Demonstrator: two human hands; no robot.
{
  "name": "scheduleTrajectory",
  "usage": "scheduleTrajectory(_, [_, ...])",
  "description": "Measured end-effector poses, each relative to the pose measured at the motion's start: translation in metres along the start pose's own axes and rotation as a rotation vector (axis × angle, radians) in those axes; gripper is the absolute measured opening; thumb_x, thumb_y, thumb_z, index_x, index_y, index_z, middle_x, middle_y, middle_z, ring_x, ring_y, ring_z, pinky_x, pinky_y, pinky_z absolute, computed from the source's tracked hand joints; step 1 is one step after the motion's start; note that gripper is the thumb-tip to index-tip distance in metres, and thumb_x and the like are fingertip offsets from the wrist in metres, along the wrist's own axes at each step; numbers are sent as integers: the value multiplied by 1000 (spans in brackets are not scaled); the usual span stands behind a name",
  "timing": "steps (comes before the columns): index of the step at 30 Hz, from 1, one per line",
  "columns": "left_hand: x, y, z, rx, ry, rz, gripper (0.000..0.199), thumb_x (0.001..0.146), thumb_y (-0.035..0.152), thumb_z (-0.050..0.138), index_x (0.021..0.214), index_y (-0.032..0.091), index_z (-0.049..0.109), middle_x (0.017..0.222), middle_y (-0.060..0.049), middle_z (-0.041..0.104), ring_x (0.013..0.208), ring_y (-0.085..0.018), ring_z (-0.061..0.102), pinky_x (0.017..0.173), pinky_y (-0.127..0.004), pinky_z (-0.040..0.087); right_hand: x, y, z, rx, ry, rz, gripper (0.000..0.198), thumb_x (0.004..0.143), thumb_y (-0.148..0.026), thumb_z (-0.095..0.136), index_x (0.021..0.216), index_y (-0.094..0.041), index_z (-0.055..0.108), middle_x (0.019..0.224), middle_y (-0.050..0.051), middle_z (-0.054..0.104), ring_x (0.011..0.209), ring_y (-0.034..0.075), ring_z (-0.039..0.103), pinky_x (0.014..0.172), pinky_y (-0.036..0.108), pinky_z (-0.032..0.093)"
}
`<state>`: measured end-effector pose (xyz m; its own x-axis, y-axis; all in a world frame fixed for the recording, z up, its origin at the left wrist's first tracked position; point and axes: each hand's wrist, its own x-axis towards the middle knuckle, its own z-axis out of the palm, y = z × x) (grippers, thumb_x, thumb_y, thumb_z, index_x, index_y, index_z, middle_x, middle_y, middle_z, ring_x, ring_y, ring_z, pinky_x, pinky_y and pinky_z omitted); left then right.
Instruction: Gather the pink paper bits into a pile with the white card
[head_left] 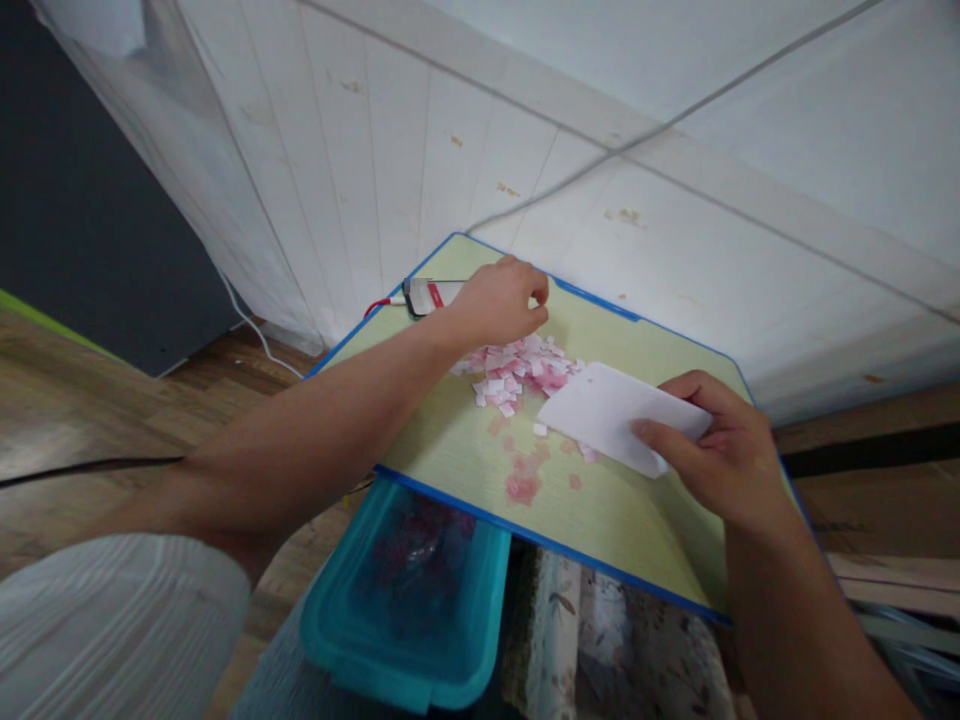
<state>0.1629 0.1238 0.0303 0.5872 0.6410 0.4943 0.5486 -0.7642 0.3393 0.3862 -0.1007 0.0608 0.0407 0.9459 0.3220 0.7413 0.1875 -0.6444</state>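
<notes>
My right hand (716, 445) grips a flat white card (615, 418) by its right end, thumb on top. The card's left edge slants down to the board beside a heap of small pink and white paper pieces (517, 372). My left hand (504, 300) hovers over the far side of that heap, fingers curled; whether something small is pinched in them is hidden. Just behind my left wrist lies a phone (421, 298) with a lit screen, partly covered by the hand. Pink stains (525, 480) mark the board in front of the heap.
A yellow folding table (457, 450) with blue edging stands against the white panelled wall (480, 170). Below its front edge sits a teal plastic bin (405, 640) with dark reddish contents, next to a patterned cloth (637, 640). A cable runs across the wall. Cardboard boxes (885, 510) stand at right.
</notes>
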Motion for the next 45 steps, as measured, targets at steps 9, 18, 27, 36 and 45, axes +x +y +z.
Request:
scheduleTrajectory(9, [0, 0, 0, 10, 7, 3, 29, 85, 34, 57, 103, 22, 77, 109, -9, 75, 112, -29, 62, 99, -46, 47, 1, 1, -1, -70, 10, 14, 16, 81, -28, 78, 87, -24, 63, 72, -3, 57, 59, 14, 50, 50, 27, 37])
scheduleTrajectory(18, [0, 2, -2, -3, -9, -15, 30, 85, 32, 58, 104, 22, 78, 110, -10, 74, 114, -30, 61, 101, -46, 46, 3, 7, -3, -114, 5, -2, 17, 82, -31, 77, 87, -25, 63, 74, -2, 58, 61, 16, 51, 51, 28, 39])
scheduleTrajectory(27, [-1, 3, -2, -8, -9, -21, 29, 84, 32, 58, 103, 22, 77, 110, -10, 75, 114, -30, 62, 101, -47, 47, -2, -7, -4, -92, -254, -4, 16, 85, -26, 74, 83, -24, 59, 68, -4, 54, 57, 14, 50, 49, 25, 36])
scheduleTrajectory(36, [0, 2, -3, -11, 13, -24, 29, 84, 32, 57, 102, 21, 78, 109, -10, 75, 114, -30, 62, 102, -47, 48, 1, -12, 17, -115, -178, -72, 14, 90, -33, 72, 96, -25, 62, 79, -1, 62, 63, 15, 57, 50, 25, 41])
scheduleTrajectory(45, [0, 3, -4, -24, 17, -35, 28, 84, 31, 58, 102, 23, 77, 110, -9, 75, 115, -30, 62, 103, -47, 47, -1, -13, 23, -168, -119, -109, 15, 91, -36, 71, 100, -26, 64, 81, 1, 66, 63, 16, 60, 47, 25, 43])
